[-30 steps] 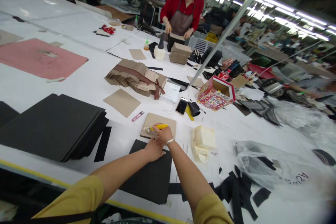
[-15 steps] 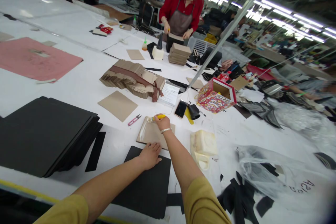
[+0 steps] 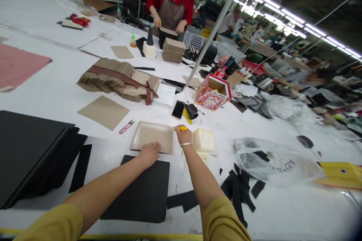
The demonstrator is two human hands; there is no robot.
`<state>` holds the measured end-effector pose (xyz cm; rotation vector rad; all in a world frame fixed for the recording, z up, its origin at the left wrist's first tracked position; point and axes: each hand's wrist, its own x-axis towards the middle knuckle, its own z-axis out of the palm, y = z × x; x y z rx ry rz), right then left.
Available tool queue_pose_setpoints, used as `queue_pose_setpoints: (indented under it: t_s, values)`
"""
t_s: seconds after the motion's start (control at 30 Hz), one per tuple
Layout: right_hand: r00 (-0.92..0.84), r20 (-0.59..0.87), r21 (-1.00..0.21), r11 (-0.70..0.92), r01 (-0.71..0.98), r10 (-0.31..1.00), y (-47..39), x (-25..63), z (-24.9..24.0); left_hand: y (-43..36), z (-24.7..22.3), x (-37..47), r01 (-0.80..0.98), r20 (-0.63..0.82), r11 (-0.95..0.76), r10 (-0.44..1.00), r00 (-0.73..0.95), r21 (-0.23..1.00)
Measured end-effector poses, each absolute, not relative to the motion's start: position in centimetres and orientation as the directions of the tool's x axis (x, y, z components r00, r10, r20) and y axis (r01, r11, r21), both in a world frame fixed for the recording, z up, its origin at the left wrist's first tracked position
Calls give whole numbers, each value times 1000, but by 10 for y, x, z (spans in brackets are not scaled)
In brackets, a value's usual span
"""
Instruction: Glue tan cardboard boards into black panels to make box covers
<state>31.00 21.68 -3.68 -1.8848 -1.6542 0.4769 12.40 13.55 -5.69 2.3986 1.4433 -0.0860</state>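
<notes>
My right hand point(image 3: 183, 135) is closed round a yellow-handled brush point(image 3: 181, 128), its tip at the upper right corner of a tan board point(image 3: 149, 139). White glue runs in a wet band along the board's left and far edges. My left hand point(image 3: 149, 153) lies with fingers stretched out on the board's near edge. Below that hand a black sheet point(image 3: 141, 196) rests on the table, partly under my left forearm. Beside my right wrist stands a cream plastic container point(image 3: 203, 140). Pink thread snips point(image 3: 126, 126) lie left of the board.
A tall stack of black sheets point(image 3: 31, 150) stands at left. Tied tan boards point(image 3: 110, 79), a phone point(image 3: 178, 109) and a red box point(image 3: 213, 92) lie beyond. Black scraps point(image 3: 237, 192) and a plastic bag point(image 3: 271, 162) are at right. Across the table a co-worker point(image 3: 172, 3) handles boards.
My right hand has moved the brush rightward along the board's far edge, and the glue band has lengthened. My left hand stays on the board. The view has shifted to the right.
</notes>
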Motion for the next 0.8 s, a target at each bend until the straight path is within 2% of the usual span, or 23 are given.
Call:
queue_pose_setpoints:
  t_s: [0.1,0.2,0.3,0.4,0.5,0.63,0.8]
  values:
    - [191,89,-598,-101,795,978,188,304,-39,147,-61,128,866,-223,-446,842,492,226]
    - [140,81,-592,-66,803,987,146,302,-40,154,-63,130,855,-218,-468,831,511,223]
    - [75,94,-641,2,768,993,108,303,-38,156,-62,129,843,-191,-490,826,531,222]
    - [107,88,-696,-16,717,990,89,306,-32,159,-60,128,823,-186,-524,805,563,220]
    - [195,79,-773,-63,631,978,85,313,-20,164,-59,128,807,-202,-548,784,587,218]
    - [320,47,-897,-101,431,946,83,324,0,169,-56,127,784,-211,-582,756,619,215]
    - [374,42,-957,-69,280,927,68,329,16,169,-52,119,748,-212,-622,718,663,232]
